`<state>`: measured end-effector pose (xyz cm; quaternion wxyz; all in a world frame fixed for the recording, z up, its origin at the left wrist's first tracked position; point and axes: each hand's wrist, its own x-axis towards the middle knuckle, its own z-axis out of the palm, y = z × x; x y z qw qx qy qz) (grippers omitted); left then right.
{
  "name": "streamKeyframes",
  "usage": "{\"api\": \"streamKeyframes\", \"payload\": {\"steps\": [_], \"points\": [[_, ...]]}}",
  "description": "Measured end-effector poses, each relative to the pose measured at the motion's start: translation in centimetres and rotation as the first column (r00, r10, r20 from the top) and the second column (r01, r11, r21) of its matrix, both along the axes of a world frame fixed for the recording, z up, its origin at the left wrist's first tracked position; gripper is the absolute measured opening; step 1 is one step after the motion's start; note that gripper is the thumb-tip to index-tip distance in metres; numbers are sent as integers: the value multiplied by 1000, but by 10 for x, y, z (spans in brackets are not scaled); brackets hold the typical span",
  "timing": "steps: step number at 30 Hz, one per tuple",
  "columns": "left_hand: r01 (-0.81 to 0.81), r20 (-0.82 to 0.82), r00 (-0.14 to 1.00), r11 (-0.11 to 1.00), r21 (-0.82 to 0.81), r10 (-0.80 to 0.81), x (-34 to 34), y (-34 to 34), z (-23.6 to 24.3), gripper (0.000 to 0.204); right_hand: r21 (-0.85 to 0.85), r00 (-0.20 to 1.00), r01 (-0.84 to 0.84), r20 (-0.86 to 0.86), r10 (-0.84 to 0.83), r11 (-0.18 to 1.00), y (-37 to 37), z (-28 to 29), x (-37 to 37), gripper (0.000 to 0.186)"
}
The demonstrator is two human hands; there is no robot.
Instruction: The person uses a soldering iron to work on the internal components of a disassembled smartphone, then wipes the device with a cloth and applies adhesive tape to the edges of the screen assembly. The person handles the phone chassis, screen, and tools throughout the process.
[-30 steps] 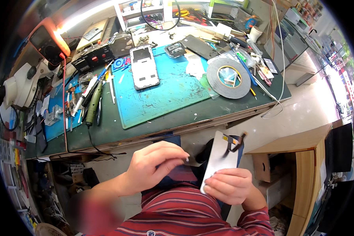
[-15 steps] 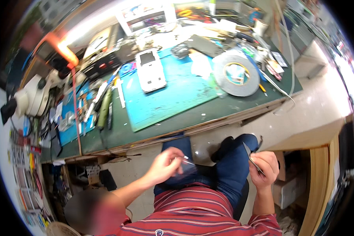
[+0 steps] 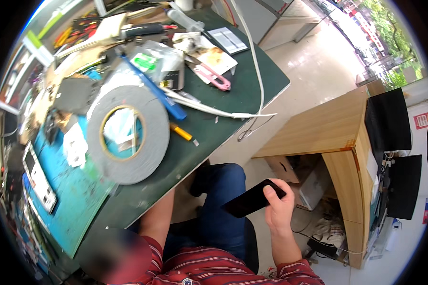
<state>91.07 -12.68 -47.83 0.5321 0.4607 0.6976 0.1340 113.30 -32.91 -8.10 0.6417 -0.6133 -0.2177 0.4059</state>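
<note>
My right hand [image 3: 279,205], right of my knees, grips one end of a thin, glossy black phone screen [image 3: 247,199]. Its thumb lies on the dark face and the fingers are behind it. Of my left arm only the forearm [image 3: 158,213] shows; it runs up to the desk's front edge, and the hand is hidden beneath the desk. On the blue work mat [image 3: 76,199] at the left lies an opened white phone body [image 3: 42,183]. A big grey roll of tape [image 3: 152,142] stands at the mat's right side, nearest the desk edge above my left forearm.
Around the roll on the green desk [image 3: 252,71] lie a blue tool [image 3: 152,88], pink-handled scissors [image 3: 211,76], a white cable [image 3: 214,109] and plastic bags. A wooden desk [image 3: 314,123] with black monitors [image 3: 390,118] stands at the right. A cardboard box [image 3: 285,168] sits under it.
My view has swung to the right. The phone screen, seen nearly edge-on before, now turns its black face up. My left hand, earlier over my lap with a small thin item, has gone under the desk.
</note>
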Motion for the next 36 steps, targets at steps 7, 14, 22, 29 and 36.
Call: {"api": "streamKeyframes", "payload": {"steps": [7,14,22,29,36], "points": [[98,618,784,995,-31,-58,31,-69,145,27,73,866,-190,-456,203,979,31,-27,12,35],[72,945,128,953,295,-302,-7,-127,359,59,187,640,-435,-624,449,881,22,-9,-40,30],[-18,933,282,971,239,-224,-52,-175,387,23,152,610,-553,-595,522,819,-17,12,-89,28],[-85,897,254,915,395,-363,-78,-207,419,37,218,609,-580,-524,596,785,-35,36,-107,29],[-109,837,342,866,488,-428,-109,-205,431,22,329,280,-734,-650,707,594,-35,51,-132,39]]}}
